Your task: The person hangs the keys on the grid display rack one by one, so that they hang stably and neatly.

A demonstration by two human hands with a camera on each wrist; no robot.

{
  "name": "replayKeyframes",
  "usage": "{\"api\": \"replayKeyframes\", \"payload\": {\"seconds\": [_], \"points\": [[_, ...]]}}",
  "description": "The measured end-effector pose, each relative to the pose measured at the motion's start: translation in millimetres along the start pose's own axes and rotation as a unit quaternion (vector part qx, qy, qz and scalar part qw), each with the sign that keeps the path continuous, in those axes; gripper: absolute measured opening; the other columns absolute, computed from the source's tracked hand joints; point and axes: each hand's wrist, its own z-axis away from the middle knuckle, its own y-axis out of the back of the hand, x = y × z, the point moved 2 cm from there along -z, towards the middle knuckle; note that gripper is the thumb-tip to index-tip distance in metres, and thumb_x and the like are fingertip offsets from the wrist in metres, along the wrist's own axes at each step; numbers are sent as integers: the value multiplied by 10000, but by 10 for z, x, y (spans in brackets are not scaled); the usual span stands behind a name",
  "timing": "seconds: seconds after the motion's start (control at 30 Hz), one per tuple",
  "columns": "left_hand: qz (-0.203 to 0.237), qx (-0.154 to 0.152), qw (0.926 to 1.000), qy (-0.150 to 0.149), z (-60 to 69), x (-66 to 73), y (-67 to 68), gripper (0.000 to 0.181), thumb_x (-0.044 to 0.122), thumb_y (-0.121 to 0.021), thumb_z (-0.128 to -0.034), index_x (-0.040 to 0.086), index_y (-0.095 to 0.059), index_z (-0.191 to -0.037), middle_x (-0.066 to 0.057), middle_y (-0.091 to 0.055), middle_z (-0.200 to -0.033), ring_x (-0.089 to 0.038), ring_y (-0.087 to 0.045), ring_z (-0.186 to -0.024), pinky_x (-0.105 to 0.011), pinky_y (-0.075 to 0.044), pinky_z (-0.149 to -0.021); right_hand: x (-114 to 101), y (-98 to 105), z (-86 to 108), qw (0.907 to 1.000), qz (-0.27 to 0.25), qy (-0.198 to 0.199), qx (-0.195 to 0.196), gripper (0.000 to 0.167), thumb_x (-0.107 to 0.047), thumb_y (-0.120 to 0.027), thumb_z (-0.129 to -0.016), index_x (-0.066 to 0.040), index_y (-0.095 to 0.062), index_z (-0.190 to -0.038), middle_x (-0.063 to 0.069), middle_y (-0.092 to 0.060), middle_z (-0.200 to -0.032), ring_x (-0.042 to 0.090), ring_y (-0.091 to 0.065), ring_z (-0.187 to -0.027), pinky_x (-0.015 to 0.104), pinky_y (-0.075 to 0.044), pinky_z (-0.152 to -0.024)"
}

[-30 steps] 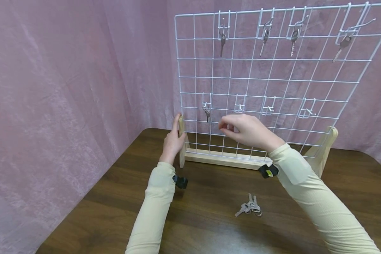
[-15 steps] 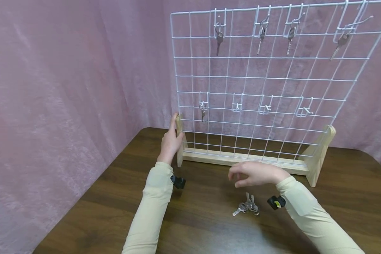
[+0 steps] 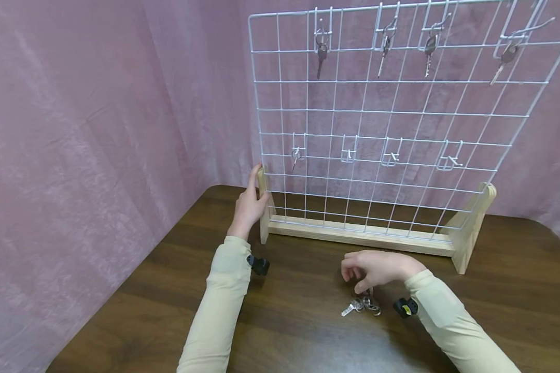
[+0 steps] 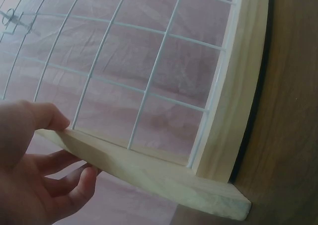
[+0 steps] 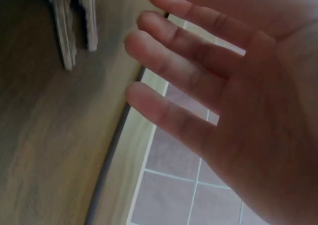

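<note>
My left hand (image 3: 248,210) grips the left wooden side support (image 3: 264,228) of a stand, thumb on one side and fingers curled on the other, as the left wrist view shows. My right hand (image 3: 378,267) hovers low over a small pile of silver keys (image 3: 350,309) on rings on the table. Its fingers are loosely bent, with nothing between them. In the right wrist view, two key blades (image 5: 64,34) point out beyond the fingertips; the thumb is not visible there. The hand hides part of the pile in the head view.
A white wire grid (image 3: 336,110) stands upright in the wooden stand. Several keys, such as one key (image 3: 322,52), hang along its top row. One key (image 3: 294,165) hangs at lower left, beside three bare hooks (image 3: 348,155). Pink curtain (image 3: 98,129) surrounds the brown table (image 3: 144,311).
My right hand has come down from in front of the grid to the keys on the table. The lower-left hanging key has swung slightly. My left hand keeps its hold on the support.
</note>
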Motion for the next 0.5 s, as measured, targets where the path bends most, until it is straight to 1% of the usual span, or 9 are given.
{"api": "replayKeyframes", "payload": {"seconds": [0.1, 0.23, 0.33, 0.5], "points": [[46, -74, 10000, -48, -24, 2, 5, 741, 206, -525, -952, 467, -105, -1503, -161, -661, -1104, -323, -663, -783, -421, -527, -680, 29, 8, 23, 9996, -136, -197, -116, 233, -121, -773, -754, -135, -608, -918, -18, -551, -881, 34, -493, -753, 165, -415, -668], [106, -193, 9997, -94, -29, -9, 23, 726, 209, -524, -971, 471, -100, -1499, -184, -646, -1164, -367, -682, -861, -472, -546, -734, 58, -25, 38, 9979, -340, -410, -356, 296, -127, -806, -731, -145, -594, -936, -29, -527, -897, 44, -481, -773, 166, -407, -683], [132, -241, 9995, -127, -22, -22, 26, 725, 213, -529, -978, 473, -95, -1497, -193, -642, -1167, -374, -678, -862, -484, -543, -738, 62, -58, 28, 9976, -374, -378, -447, 308, -88, -812, -710, -142, -590, -916, -34, -530, -879, 43, -484, -761, 160, -411, -677], [148, -280, 9994, -124, -33, -40, 18, 731, 224, -537, -980, 484, -87, -1494, -189, -638, -1177, -361, -669, -841, -468, -530, -724, 58, -81, -6, 9976, -337, -242, -547, 272, -24, -783, -710, -133, -589, -867, -49, -556, -828, 24, -503, -730, 150, -429, -655]]}}
